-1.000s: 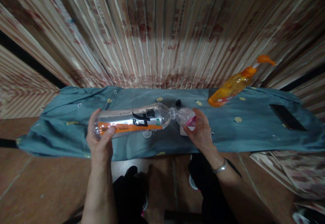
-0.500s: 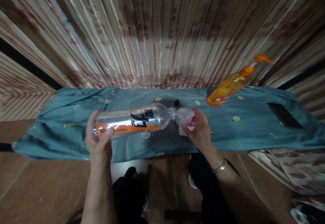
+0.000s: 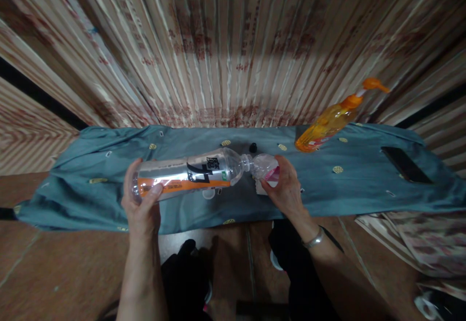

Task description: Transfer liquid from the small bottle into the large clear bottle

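My left hand (image 3: 143, 190) is wrapped round the base of a large clear bottle (image 3: 182, 175) with a silver and orange label. The bottle lies sideways in the air, its neck pointing right. My right hand (image 3: 284, 182) grips a small clear bottle (image 3: 262, 164) with a pink and white label. The two bottles meet mouth to mouth, or very nearly so. Below them on the blue-green cloth are a round translucent lid (image 3: 208, 194) and a whitish flat piece (image 3: 259, 188), partly hidden by my right hand. A small black cap (image 3: 253, 147) sits just behind the necks.
An orange pump bottle (image 3: 325, 126) stands at the back right of the cloth-covered table (image 3: 87, 165). A dark phone (image 3: 406, 164) lies at the right end. Behind the table hangs a striped curtain (image 3: 225, 49). My legs are below the front edge.
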`<state>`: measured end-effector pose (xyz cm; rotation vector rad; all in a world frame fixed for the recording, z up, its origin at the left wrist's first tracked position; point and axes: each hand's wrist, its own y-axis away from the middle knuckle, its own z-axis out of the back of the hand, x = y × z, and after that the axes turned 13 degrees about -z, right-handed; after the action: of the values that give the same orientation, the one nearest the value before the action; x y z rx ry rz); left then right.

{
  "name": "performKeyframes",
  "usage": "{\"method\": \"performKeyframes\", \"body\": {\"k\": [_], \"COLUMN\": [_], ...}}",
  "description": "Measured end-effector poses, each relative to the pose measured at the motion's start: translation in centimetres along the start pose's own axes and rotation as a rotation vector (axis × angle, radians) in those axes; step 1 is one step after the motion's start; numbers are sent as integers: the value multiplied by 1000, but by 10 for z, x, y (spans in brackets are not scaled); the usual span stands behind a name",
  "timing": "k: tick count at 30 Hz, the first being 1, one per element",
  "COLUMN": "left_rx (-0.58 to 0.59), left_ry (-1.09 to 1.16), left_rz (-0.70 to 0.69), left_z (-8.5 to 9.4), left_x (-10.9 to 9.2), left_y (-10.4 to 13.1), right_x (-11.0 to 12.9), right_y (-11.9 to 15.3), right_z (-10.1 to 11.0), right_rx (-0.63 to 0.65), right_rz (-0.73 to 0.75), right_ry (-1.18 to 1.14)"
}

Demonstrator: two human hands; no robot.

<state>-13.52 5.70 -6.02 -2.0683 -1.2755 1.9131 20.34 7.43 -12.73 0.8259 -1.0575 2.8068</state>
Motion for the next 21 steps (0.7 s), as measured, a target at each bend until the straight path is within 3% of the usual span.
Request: {"method": "performKeyframes", "body": {"k": [10,21], "left_rx": [-7,-100], "left_ry": [25,76], "left_rz": [24,95], "left_z": [1,-6], "left_x": [1,-9], "left_y": [-3,-5], "right_x": [-3,-1], "right_y": [1,0], "right_z": [1,1], "right_rx": [34,-8], "right_rz": [-5,45], "right_ry": [-18,13]}}
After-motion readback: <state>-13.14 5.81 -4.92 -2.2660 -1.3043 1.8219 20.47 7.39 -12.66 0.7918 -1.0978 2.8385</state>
